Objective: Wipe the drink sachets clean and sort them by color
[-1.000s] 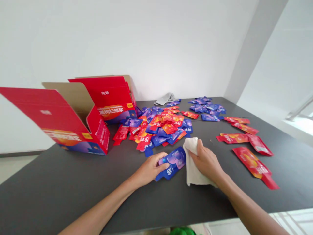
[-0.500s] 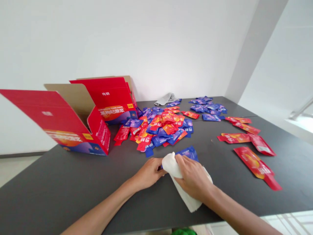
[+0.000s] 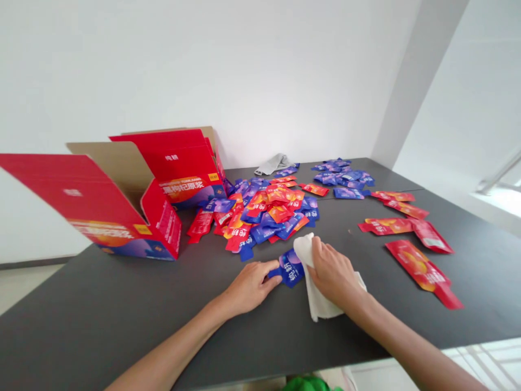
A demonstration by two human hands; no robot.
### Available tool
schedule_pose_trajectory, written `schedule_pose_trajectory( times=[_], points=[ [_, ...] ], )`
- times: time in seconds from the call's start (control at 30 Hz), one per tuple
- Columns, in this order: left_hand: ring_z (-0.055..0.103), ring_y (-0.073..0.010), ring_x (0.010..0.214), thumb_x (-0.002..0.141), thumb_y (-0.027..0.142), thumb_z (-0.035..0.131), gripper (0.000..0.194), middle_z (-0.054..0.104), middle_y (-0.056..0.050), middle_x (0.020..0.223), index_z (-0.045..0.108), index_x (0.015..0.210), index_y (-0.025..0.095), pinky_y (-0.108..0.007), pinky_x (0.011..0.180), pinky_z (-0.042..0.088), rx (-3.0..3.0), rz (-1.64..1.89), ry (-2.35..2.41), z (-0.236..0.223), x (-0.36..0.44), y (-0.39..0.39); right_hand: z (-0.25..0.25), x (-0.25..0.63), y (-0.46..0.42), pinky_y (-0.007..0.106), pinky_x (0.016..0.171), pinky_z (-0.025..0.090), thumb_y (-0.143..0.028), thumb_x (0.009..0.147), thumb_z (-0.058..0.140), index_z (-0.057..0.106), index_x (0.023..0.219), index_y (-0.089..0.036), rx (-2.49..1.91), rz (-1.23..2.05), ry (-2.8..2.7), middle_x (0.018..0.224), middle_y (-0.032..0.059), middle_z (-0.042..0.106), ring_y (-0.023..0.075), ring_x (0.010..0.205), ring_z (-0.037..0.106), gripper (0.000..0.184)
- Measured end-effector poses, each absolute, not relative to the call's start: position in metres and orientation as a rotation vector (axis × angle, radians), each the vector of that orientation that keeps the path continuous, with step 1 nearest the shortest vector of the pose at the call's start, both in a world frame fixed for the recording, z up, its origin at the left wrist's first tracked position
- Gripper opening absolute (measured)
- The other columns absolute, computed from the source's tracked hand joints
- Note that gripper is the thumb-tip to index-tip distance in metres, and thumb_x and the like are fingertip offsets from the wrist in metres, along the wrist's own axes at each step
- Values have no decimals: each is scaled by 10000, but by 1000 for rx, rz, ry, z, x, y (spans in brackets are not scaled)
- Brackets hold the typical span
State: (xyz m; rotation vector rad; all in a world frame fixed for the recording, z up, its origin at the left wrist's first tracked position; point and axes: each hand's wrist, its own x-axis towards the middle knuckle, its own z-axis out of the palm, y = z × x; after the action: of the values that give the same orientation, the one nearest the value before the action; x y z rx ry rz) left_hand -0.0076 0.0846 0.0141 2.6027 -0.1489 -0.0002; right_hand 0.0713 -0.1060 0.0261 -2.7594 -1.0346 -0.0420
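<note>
Near the front middle of the table lies a blue pouch (image 3: 291, 268) with white print and a narrow neck at its left end. My left hand (image 3: 253, 287) pinches that neck between thumb and fingers. A white cloth (image 3: 319, 296) is bunched in my right hand (image 3: 332, 271), whose fingers are closed round it. The cloth covers the pouch's right end, and part of it hangs down onto the table. Just beyond my hands is a mixed heap of red and blue pouches (image 3: 268, 209).
Two open red cartons (image 3: 122, 228) stand at the left, flaps up. Several red pouches (image 3: 421, 269) lie spread at the right. Blue pouches (image 3: 345, 178) form a group at the back right. A grey cloth (image 3: 273, 164) lies by the wall on the dark table (image 3: 203, 347).
My right hand and the white cloth have moved right along the blue pouch, so its printed left part now shows. My left hand keeps its hold on the neck.
</note>
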Motion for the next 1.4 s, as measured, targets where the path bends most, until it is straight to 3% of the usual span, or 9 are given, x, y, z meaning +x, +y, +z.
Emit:
schedule_pose_trajectory(
  times=[0.13, 0.27, 0.43, 0.53, 0.7, 0.87, 1.03, 1.2, 1.4],
  points=[
    [639, -206, 854, 907, 259, 507, 151, 699, -29, 939, 627, 981, 202, -252, 738, 399, 2583, 23, -211, 14, -8, 84, 31, 67, -101, 308, 745, 448, -154, 863, 447, 407, 1161, -153, -2687, 55, -1225, 1052, 118, 620, 247, 974, 608, 301],
    [637, -210, 864, 921, 267, 495, 150, 692, -32, 926, 621, 958, 194, -253, 730, 406, 2587, 20, -238, 15, -8, 84, 35, 72, -99, 305, 720, 454, -186, 889, 434, 433, 1104, -143, -2853, 0, -967, 1007, 138, 629, 256, 945, 626, 219],
    [641, -202, 858, 915, 263, 522, 128, 693, -25, 928, 620, 966, 199, -258, 740, 416, 2605, 57, -243, 12, -9, 84, 32, 69, -100, 313, 762, 455, -219, 865, 471, 366, 1237, -133, -2691, 102, -1281, 1075, 148, 631, 252, 978, 627, 397],
    [636, -194, 859, 933, 273, 498, 145, 685, -27, 920, 613, 968, 191, -259, 732, 424, 2620, 97, -254, 10, -9, 84, 27, 88, -105, 327, 724, 450, -252, 883, 448, 374, 1224, -123, -2808, 66, -997, 1047, 160, 646, 280, 947, 642, 372],
    [591, -179, 820, 941, 266, 491, 155, 657, -31, 857, 618, 920, 181, -282, 750, 427, 2663, 486, -294, 11, -10, 90, 22, 139, -131, 330, 695, 435, -353, 910, 400, 397, 1179, -127, -2720, 155, -596, 1038, 182, 652, 301, 921, 645, 351],
    [566, -185, 859, 916, 122, 468, 182, 650, -55, 918, 640, 924, 179, -317, 783, 421, 2710, 780, -561, 17, -13, 92, 31, 140, -144, 279, 671, 440, -451, 889, 420, 425, 1070, -199, -2213, -136, -440, 975, 91, 660, 233, 871, 636, 310],
    [596, -161, 833, 929, 118, 443, 212, 674, -31, 915, 642, 914, 190, -283, 759, 443, 2727, 509, -803, 16, -14, 85, 33, 92, -120, 253, 610, 402, -381, 854, 483, 442, 1061, -201, -2270, 27, -971, 888, 58, 670, 214, 776, 641, 277],
    [626, -148, 773, 941, 123, 409, 236, 684, -20, 867, 636, 935, 187, -268, 715, 447, 2760, 458, -821, 12, -18, 82, 35, 92, -103, 290, 688, 410, -264, 822, 488, 447, 1160, -195, -2669, 2, -1236, 1027, 105, 668, 257, 906, 643, 346],
    [633, -141, 738, 948, 133, 386, 269, 686, -26, 837, 648, 929, 193, -258, 677, 450, 2759, 465, -839, 12, -17, 81, 43, 100, -105, 303, 682, 433, -339, 834, 493, 430, 1173, -188, -2663, 133, -1471, 966, 108, 677, 262, 861, 660, 376]
  ],
)
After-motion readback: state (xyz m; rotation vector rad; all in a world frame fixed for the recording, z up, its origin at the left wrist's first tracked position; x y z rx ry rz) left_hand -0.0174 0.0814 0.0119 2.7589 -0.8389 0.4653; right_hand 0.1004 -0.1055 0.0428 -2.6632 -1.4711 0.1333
